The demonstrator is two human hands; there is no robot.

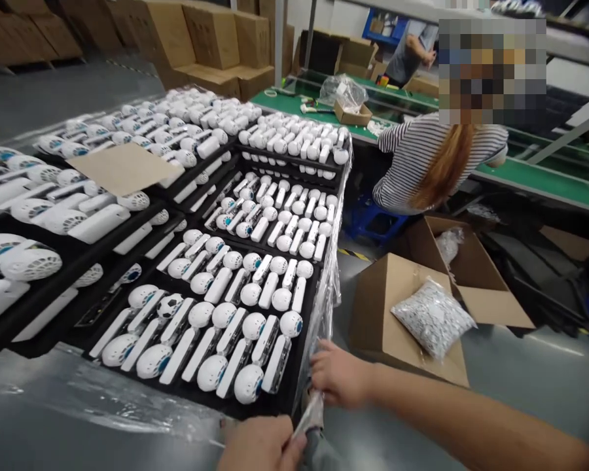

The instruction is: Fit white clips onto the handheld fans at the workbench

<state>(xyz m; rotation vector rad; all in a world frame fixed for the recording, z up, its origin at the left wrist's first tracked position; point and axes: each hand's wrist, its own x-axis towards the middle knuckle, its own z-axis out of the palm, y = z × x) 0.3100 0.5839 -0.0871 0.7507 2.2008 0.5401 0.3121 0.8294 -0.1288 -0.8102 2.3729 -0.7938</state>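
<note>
Left hand (259,445): pinching clear, wrinkled plastic film (315,412), bottom centre
Right hand (344,375): curled onto film
Film: stretches between both hands

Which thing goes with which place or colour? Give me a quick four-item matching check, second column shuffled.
1. film
2. filled bag
3. stool
4. cardboard sheet

A. tan, lying across white units
B. blue, beneath a seated person
C. gripped by the left hand and right hand
D. on a brown box

Pairs: 1-C, 2-D, 3-B, 4-A
</note>
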